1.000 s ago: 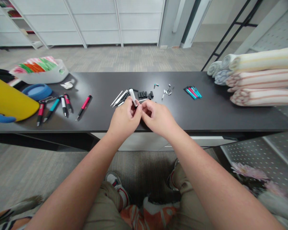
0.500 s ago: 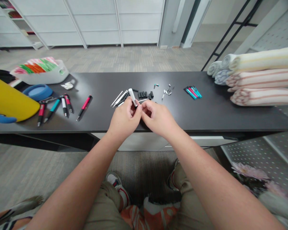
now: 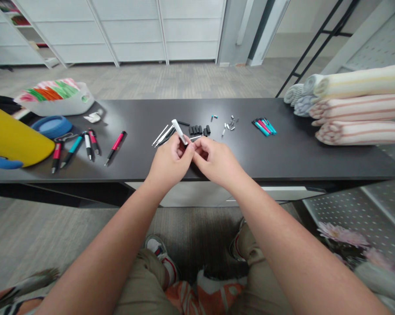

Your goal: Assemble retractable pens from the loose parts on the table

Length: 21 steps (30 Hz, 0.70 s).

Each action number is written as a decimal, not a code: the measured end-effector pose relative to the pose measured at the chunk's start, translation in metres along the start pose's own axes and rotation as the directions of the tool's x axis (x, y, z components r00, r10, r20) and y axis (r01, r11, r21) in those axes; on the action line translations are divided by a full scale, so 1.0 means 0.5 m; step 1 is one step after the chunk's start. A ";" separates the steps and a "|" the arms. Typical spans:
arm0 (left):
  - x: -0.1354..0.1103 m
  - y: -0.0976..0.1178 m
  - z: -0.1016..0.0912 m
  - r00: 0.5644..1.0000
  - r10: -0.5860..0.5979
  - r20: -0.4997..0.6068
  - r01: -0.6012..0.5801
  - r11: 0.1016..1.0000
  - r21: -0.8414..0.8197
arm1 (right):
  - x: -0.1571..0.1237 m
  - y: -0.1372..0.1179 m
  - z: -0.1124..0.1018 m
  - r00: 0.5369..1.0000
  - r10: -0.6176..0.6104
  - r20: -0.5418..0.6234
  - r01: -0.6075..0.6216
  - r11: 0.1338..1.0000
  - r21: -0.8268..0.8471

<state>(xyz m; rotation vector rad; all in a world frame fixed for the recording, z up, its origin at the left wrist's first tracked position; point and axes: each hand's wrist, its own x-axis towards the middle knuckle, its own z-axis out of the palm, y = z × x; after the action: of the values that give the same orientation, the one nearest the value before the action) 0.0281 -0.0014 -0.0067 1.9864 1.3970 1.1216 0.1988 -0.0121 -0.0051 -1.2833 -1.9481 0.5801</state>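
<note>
Head view: a white basket (image 3: 54, 107) at the far left of the dark tabletop (image 3: 269, 157) holds pink, green and orange packets (image 3: 49, 91); near it a yellow container (image 3: 16, 135) lies tilted, its contents hidden. The left hand's (image 3: 169, 157) fingers pinch a white pen barrel (image 3: 179, 131), slanting up above the table's middle; the right hand's (image 3: 218, 159) fingertips meet its lower end, their grip unclear. Black rubber grips (image 3: 197, 130) lie just beyond, rolled towels (image 3: 361, 107) far right.

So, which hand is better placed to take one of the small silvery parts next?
Probably the right hand: it is nearer to the small silvery parts, while the left hand grips the white pen. Whether the right holds anything is hidden.
</note>
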 end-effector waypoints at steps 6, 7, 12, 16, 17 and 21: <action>0.009 -0.005 -0.004 0.996 -0.062 0.070 0.076 0.974 -0.213 | 0.000 -0.003 -0.003 0.999 0.001 -0.036 0.001 0.999 0.053; 0.010 -0.004 -0.006 0.994 -0.073 0.080 0.090 0.967 -0.240 | 0.000 -0.003 -0.004 0.999 0.000 -0.038 0.002 0.998 0.066; 0.015 -0.002 -0.011 0.992 -0.110 0.067 0.126 0.939 -0.321 | 0.001 -0.001 -0.006 0.999 0.026 -0.024 -0.022 0.989 0.148; 0.016 -0.008 -0.012 0.988 -0.130 0.077 0.150 0.911 -0.384 | 0.003 0.003 -0.006 0.998 0.051 -0.036 -0.044 0.984 0.174; 0.016 -0.009 -0.013 0.988 -0.127 0.087 0.151 0.908 -0.390 | 0.004 0.004 -0.005 0.997 0.057 -0.043 -0.049 0.983 0.177; 0.014 -0.006 -0.020 0.984 -0.106 0.145 0.156 0.904 -0.399 | 0.004 0.008 -0.005 0.996 0.065 -0.063 -0.053 0.983 0.175</action>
<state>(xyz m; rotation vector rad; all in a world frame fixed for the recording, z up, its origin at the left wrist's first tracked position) 0.0194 0.0054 -0.0009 1.6074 1.1067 1.1069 0.2028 -0.0086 -0.0056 -1.2386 -1.7677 0.7094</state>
